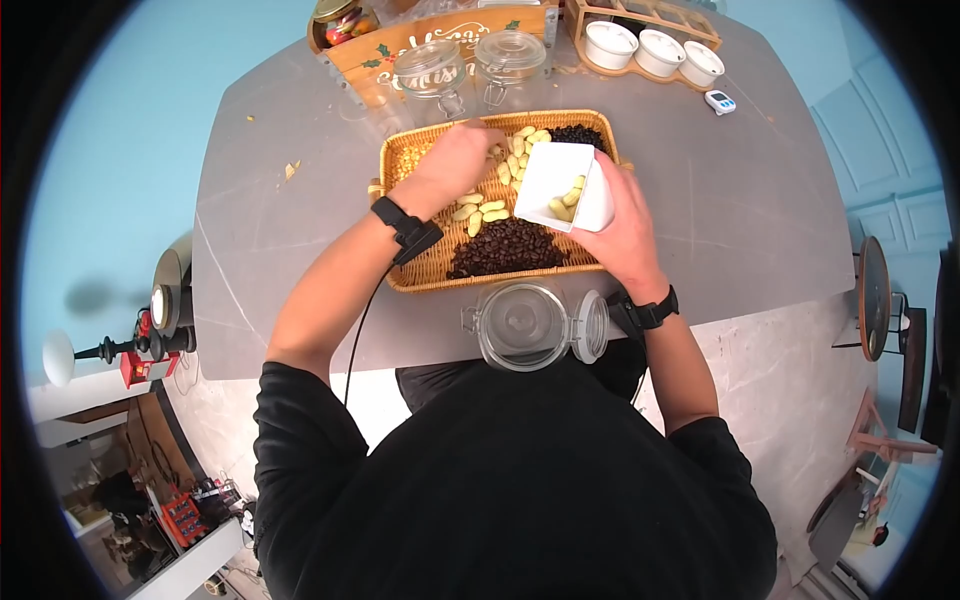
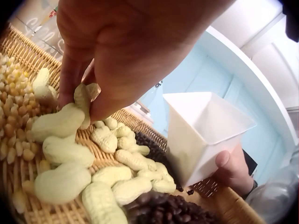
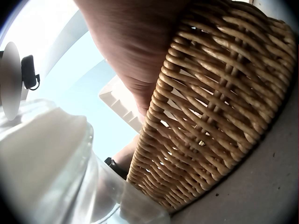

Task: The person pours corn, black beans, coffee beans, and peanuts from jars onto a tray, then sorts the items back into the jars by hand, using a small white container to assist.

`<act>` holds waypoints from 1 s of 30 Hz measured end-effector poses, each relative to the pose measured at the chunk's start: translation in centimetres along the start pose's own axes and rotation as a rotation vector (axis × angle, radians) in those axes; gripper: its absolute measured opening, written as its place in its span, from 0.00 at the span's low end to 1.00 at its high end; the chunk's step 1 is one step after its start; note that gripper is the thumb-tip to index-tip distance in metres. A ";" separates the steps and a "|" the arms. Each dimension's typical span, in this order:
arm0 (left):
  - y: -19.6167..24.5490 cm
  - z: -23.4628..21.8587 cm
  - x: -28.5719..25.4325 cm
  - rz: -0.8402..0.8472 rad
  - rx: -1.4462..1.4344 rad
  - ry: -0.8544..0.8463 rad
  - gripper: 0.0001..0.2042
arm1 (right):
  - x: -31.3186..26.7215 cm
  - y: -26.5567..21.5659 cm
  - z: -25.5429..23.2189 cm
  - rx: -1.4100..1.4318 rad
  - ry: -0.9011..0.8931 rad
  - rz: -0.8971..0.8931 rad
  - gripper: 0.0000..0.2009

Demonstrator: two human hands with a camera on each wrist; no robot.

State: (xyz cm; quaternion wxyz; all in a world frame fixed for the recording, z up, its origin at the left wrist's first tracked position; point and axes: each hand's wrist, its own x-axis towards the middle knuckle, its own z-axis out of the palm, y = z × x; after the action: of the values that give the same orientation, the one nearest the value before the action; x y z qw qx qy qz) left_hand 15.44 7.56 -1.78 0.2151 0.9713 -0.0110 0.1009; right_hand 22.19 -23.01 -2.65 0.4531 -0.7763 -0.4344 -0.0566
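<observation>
My left hand [image 1: 460,160] reaches into the wicker tray [image 1: 430,273], and its thumb and fingers pinch a peanut [image 2: 82,103]. More peanuts [image 2: 114,140] lie in the tray around those fingertips. Over the tray's right side, my right hand [image 1: 630,235] grips a white square container [image 1: 550,168], tilted so its mouth faces the head camera. Several peanuts [image 1: 571,198] sit inside it. Yellow corn kernels [image 1: 408,160] fill the tray's far left corner, black beans [image 1: 580,136] its far right, and dark coffee beans [image 1: 505,250] its near side. The right wrist view shows mostly the tray's woven wall [image 3: 205,102].
An open clip-top glass jar [image 1: 520,325] stands at the table's near edge. Two more glass jars [image 1: 430,75] are beyond the tray, before a wooden box [image 1: 365,75]. At the far right are three white ramekins [image 1: 660,52] on a wooden rack and a small timer [image 1: 720,102].
</observation>
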 end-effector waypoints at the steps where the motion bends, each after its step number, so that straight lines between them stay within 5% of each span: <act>1: 0.4 -0.7 0.0 -0.008 -0.017 0.009 0.15 | 0.0 0.0 0.0 0.000 0.004 -0.001 0.55; 7: 6.6 -6.1 0.4 0.010 -0.209 0.061 0.16 | 0.0 0.1 0.5 0.018 0.014 0.024 0.54; 10: 8.6 -5.5 0.5 0.168 -0.294 0.058 0.15 | 0.0 0.1 0.6 0.020 0.015 0.041 0.54; 13: 8.4 -5.2 0.0 0.237 -0.254 0.048 0.14 | 0.0 -0.2 0.3 0.021 0.013 0.038 0.54; 17: 5.4 -7.6 -0.9 -0.027 -0.133 0.016 0.17 | -0.1 -0.2 0.1 0.012 0.015 0.023 0.54; 22: 1.8 -5.4 -4.0 -0.033 0.139 -0.305 0.41 | 0.1 0.0 0.4 0.026 0.012 0.018 0.54; 30: 3.0 -3.4 -3.5 -0.041 0.071 -0.399 0.30 | 0.0 -0.3 0.2 0.003 0.005 0.042 0.54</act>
State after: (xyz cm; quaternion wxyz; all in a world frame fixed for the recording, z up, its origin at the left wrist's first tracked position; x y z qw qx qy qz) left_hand 11.15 6.18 1.79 0.1765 0.9790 -0.0300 -0.0976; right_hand 21.96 -22.78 -2.59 0.4564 -0.7844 -0.4171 -0.0485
